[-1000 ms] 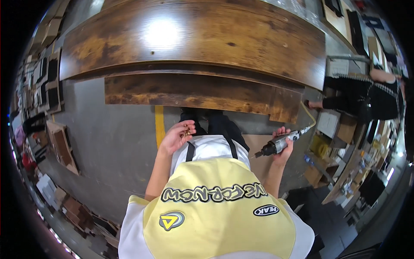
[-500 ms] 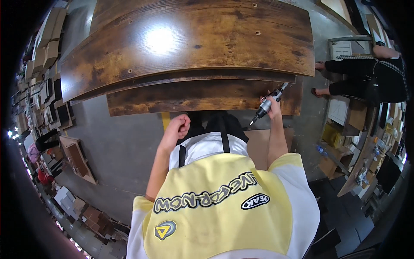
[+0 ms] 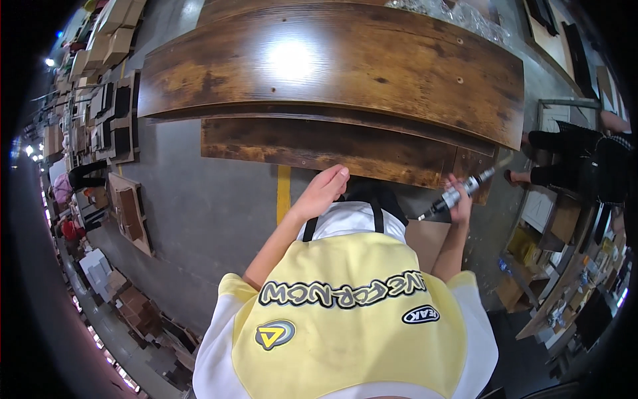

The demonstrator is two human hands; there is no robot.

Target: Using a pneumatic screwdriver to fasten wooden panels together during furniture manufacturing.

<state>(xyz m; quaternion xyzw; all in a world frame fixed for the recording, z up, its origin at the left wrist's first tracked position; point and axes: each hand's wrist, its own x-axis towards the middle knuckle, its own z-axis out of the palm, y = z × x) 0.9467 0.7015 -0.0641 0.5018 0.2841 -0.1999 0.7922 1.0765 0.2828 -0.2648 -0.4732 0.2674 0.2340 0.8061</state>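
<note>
My right hand [image 3: 460, 203] is wrapped around a silver and black power screwdriver [image 3: 454, 198]. Its bit angles down and left, in front of the lower brown board [image 3: 266, 143]. Close to that board's near edge is my left hand [image 3: 323, 191], its fingers and thumb pressed together. Whatever they may hold is too small to make out. Above the lower board, a wide wood-grain panel [image 3: 345, 63] with small round holes stretches across the view, a bright light reflected on its surface.
Clear plastic wrapping [image 3: 465, 18] lies behind the panel at the far right. A person in dark clothes [image 3: 578, 163] stands to the right by a workbench. A framed panel [image 3: 130, 213] rests on the grey floor at left, and a flat cardboard piece [image 3: 425, 241] lies below my right hand.
The view has shifted, so the boards appear farther right. My left hand has moved up to the lower board's edge. My right hand, still gripping the screwdriver, has come away from the boards toward me.
</note>
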